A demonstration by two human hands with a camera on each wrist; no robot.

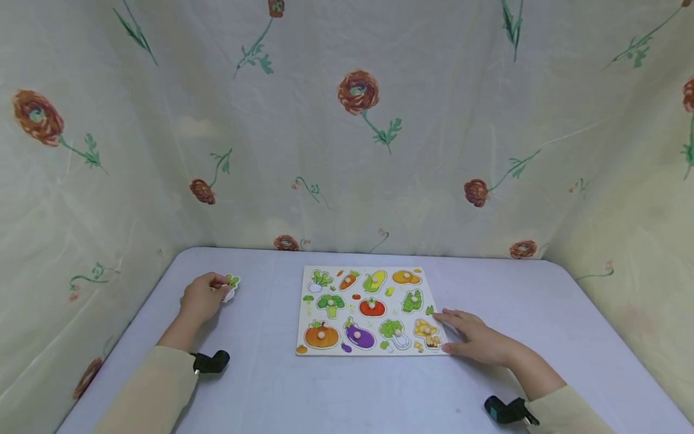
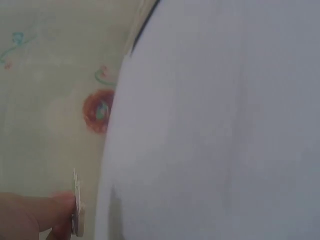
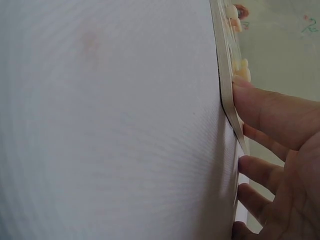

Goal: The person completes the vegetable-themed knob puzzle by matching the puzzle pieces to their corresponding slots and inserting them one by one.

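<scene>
On the left side of the table, my left hand point(image 1: 202, 299) pinches a puzzle piece point(image 1: 233, 286) with green leaves and a white body, like a turnip. The left wrist view shows the piece point(image 2: 77, 212) edge-on at the fingertips. A pale vegetable puzzle board point(image 1: 394, 313) lies mid-table, with knobbed pieces such as a tomato point(image 1: 372, 308), an eggplant point(image 1: 360, 335) and a pumpkin point(image 1: 321, 336). The turnip picture point(image 1: 320, 281) at its far left corner shows no knob. My right hand point(image 1: 479, 339) rests at the board's right edge, fingers extended, thumb point(image 3: 265, 107) against the rim.
A white cloth covers the table point(image 1: 260, 386). Flower-printed curtains point(image 1: 423, 199) hang along the back and both sides. Each wrist carries a small black camera, the left one point(image 1: 212, 362) close over the tabletop.
</scene>
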